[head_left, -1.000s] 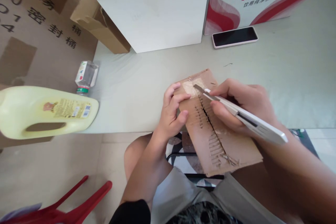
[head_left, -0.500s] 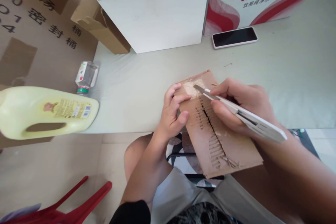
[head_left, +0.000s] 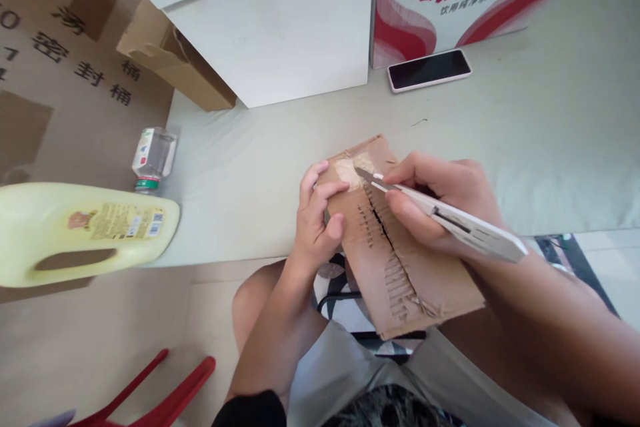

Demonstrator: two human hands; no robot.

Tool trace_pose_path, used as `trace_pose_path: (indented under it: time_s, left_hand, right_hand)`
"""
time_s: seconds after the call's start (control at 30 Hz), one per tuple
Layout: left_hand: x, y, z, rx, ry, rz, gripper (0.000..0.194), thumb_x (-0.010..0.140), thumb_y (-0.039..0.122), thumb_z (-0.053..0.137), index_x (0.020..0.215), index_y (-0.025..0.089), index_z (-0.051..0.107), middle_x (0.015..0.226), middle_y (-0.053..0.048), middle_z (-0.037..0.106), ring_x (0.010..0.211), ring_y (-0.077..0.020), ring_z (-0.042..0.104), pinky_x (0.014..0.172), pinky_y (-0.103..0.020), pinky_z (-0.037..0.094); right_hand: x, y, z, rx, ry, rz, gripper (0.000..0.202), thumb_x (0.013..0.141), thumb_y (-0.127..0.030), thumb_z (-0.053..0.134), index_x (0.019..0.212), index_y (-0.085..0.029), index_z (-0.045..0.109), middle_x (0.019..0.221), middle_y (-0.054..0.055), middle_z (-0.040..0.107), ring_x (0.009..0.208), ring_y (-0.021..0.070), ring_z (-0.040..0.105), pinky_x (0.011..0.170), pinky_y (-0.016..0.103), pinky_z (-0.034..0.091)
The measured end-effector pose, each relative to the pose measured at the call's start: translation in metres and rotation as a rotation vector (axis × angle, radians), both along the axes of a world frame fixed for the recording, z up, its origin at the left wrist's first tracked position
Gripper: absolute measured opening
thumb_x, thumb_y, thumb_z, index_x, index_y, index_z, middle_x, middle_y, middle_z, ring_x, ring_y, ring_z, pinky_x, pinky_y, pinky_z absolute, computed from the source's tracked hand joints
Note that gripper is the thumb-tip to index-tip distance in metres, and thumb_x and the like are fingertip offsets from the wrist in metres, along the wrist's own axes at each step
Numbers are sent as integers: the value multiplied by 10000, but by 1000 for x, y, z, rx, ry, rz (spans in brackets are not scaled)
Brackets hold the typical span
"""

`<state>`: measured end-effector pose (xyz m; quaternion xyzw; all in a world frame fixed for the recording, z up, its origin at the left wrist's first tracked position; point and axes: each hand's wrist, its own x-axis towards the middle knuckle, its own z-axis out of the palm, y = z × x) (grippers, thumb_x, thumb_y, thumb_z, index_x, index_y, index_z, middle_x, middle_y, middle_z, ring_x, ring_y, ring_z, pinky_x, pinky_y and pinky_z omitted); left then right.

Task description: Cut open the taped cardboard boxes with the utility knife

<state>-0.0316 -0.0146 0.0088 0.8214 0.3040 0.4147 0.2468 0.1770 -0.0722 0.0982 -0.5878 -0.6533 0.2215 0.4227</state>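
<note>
A brown cardboard piece (head_left: 400, 260) lies tilted over the table's front edge, with a long dark slit and rows of short cuts down its face. My left hand (head_left: 320, 213) grips its upper left edge, fingers on top. My right hand (head_left: 440, 200) is closed around a white utility knife (head_left: 463, 223). The blade tip touches the pale, torn patch (head_left: 347, 175) near the cardboard's upper end, just above the slit. The cardboard's underside is hidden.
On the table (head_left: 240, 180) are a phone (head_left: 430, 71), a clear bottle (head_left: 154, 157), a yellow jug (head_left: 85, 233), a white box (head_left: 290, 33), a red-and-white carton (head_left: 450, 0) and cardboard boxes (head_left: 175, 60). A red chair (head_left: 175, 393) stands at lower left.
The view has shifted, so most things appear farther left. The blade tip has moved slightly across the pale patch, where a dark cut line now shows. Both hands keep their holds.
</note>
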Motion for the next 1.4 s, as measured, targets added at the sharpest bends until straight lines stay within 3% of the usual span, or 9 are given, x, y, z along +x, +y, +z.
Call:
trace_pose_path:
  time_s: [0.23,0.57,0.77,0.9,1.17,1.4]
  left_hand:
    - [0,1,-2,16,3,11,425,1011,613,361,1266,330,548,1496,-94,415,1409,-327,460,1150,-582,446]
    - [-1,2,-3,11,-13,-6,418,1002,619,383,1269,349,558,1504,-87,413,1397,-335,473,1146,-585,436]
    - [-1,2,-3,18,4,9,432,1009,621,363,1261,329,560,1507,-94,422,1411,-322,459,1185,-581,405]
    - [-1,3,-2,44,-11,-6,408,1019,585,385,1267,320,571,1503,-86,432,1406,-303,470,1176,-551,420]
    - [-1,4,-3,72,-7,22,431,1017,603,373,1248,306,582,1477,-98,465,1382,-307,501,1163,-531,433]
    - [-2,5,-2,79,9,28,441,1013,614,370,1246,312,590,1473,-105,461,1367,-310,513,1114,-533,473]
  right_hand:
    - [1,3,1,-143,-40,33,238,817,-412,582,850,-190,661,529,-36,584,440,97,451,489,237,367]
    - [1,-3,-1,-61,69,6,86,785,-306,544,760,-230,574,475,-65,478,416,99,378,457,260,304]
    - [4,3,6,-170,-51,67,143,790,-325,533,784,-208,616,529,-33,571,461,108,456,506,259,345]
    - [4,5,7,-199,-77,75,194,791,-338,526,806,-186,645,529,-36,573,465,92,433,519,241,346]
    - [6,3,4,-196,-45,94,156,792,-322,516,801,-202,616,526,-35,538,460,103,424,528,271,344]
    - [12,-2,1,-178,26,155,178,804,-313,526,794,-197,660,569,-17,604,488,107,491,506,263,371]
